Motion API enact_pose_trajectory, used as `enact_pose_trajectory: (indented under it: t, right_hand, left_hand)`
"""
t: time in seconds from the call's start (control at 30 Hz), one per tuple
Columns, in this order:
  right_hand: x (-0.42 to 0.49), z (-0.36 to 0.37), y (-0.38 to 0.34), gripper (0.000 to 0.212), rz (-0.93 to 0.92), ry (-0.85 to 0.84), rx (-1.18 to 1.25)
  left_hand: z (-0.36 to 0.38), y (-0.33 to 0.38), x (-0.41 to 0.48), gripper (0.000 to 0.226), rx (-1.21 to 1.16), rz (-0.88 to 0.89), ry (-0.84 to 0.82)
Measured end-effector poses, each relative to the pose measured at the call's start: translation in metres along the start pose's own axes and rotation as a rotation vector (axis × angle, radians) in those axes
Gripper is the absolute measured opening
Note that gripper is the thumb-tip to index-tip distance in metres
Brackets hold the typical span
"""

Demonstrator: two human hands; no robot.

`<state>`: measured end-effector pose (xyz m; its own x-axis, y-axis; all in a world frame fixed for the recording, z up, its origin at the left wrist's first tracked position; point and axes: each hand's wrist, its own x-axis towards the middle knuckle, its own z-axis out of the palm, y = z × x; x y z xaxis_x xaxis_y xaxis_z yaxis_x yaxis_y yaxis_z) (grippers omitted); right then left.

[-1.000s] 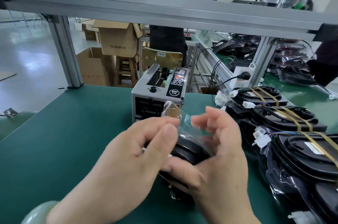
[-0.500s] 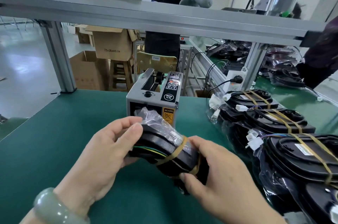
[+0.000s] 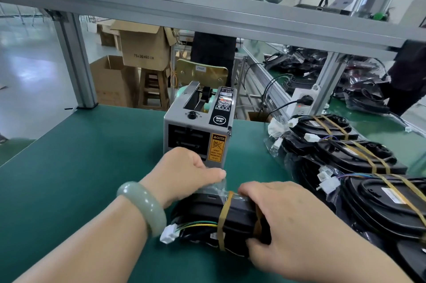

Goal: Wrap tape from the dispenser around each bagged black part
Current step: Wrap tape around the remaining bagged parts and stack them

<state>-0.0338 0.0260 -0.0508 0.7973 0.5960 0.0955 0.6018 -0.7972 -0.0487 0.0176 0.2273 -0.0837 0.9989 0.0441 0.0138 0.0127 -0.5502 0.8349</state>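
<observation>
A bagged black part (image 3: 202,215) lies low over the green table (image 3: 80,167), with a brown tape band (image 3: 224,218) round its middle and a white connector with coloured wires at its left end. My right hand (image 3: 285,225) grips the part's right end, thumb underneath. My left hand (image 3: 184,174) reaches over the part's far side, fingers on the clear bag film, right in front of the grey tape dispenser (image 3: 198,125).
A row of taped bagged black parts (image 3: 359,167) fills the table's right side. An aluminium frame bar (image 3: 207,12) crosses overhead, with a post (image 3: 76,63) at the left. A power strip (image 3: 302,100), cardboard boxes and a standing person are behind.
The part has come down from in front of me towards the table and turned. My left hand moved from its left end to its far side by the dispenser; my right hand kept its grip.
</observation>
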Motion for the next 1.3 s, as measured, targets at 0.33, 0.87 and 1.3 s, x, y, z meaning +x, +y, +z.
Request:
enact_pose_trajectory:
  t: [0.33,0.87,1.3]
  right_hand:
    - [0.007,0.006,0.005,0.080,-0.103,-0.054,0.207]
    - [0.009,0.009,0.005,0.071,-0.026,-0.043,0.231]
    - [0.006,0.007,-0.002,0.072,0.017,-0.031,0.163]
  left_hand:
    - [-0.013,0.000,0.008,0.022,-0.024,-0.058,-0.462]
    - [-0.015,-0.013,0.049,0.017,-0.565,-0.453,0.301]
    - [-0.011,-0.006,0.050,0.021,-0.462,-0.466,0.363]
